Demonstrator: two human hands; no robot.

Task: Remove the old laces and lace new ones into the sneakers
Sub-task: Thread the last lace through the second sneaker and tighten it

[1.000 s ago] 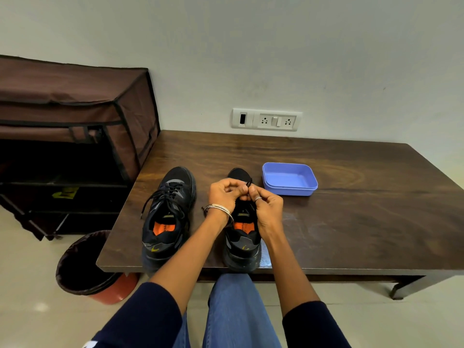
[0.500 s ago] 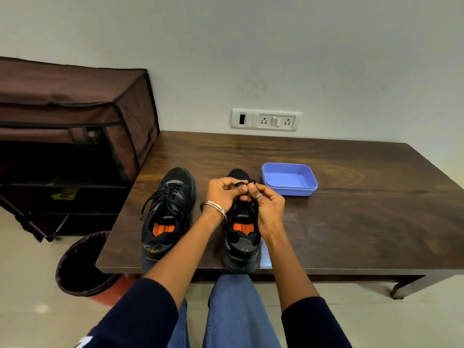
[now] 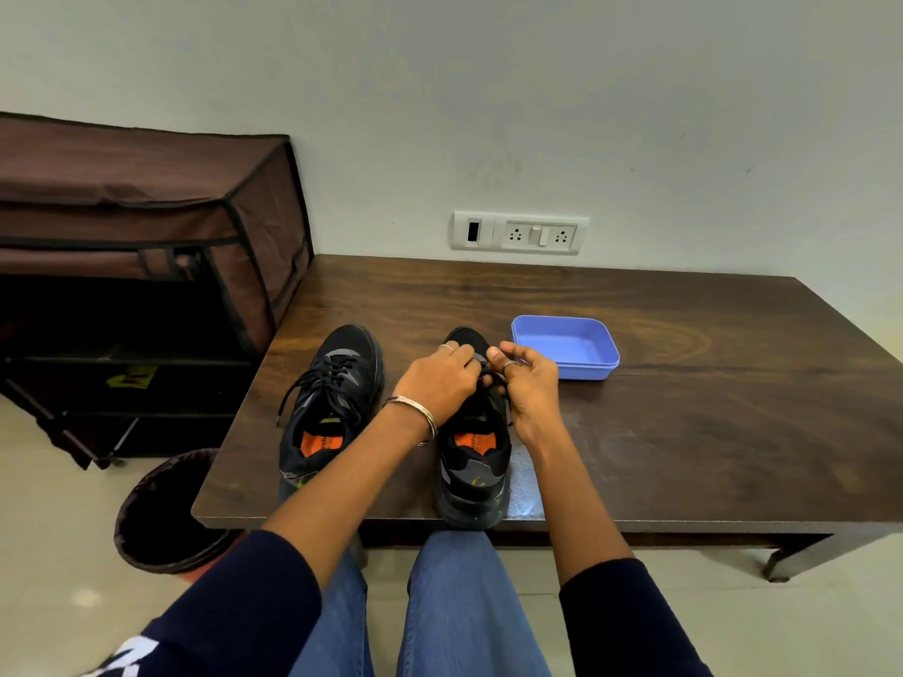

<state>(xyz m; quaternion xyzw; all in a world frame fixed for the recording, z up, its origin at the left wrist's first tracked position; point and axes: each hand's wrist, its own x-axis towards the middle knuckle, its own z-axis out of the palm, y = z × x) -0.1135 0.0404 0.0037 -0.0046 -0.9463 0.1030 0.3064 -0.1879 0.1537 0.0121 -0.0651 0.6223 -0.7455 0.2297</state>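
Two black sneakers with orange insoles stand heel-toward-me on the dark wooden table (image 3: 684, 432). The left sneaker (image 3: 332, 408) is laced, with a loose black lace end hanging off its left side. Over the upper eyelets of the right sneaker (image 3: 474, 461) both my hands meet. My left hand (image 3: 437, 378) and my right hand (image 3: 525, 383) each pinch the black lace (image 3: 498, 381) with fingertips close together. The hands hide most of that lace and the shoe's tongue.
A shallow blue plastic tray (image 3: 567, 346) sits just right of the right sneaker's toe. A brown fabric shoe rack (image 3: 146, 266) stands left of the table, a dark-lined bin (image 3: 166, 510) on the floor below its corner. A wall socket panel (image 3: 520, 233) is behind.
Both hands have shifted slightly toward the toe of the right sneaker while still working the lace. The sneakers and tray have not moved.
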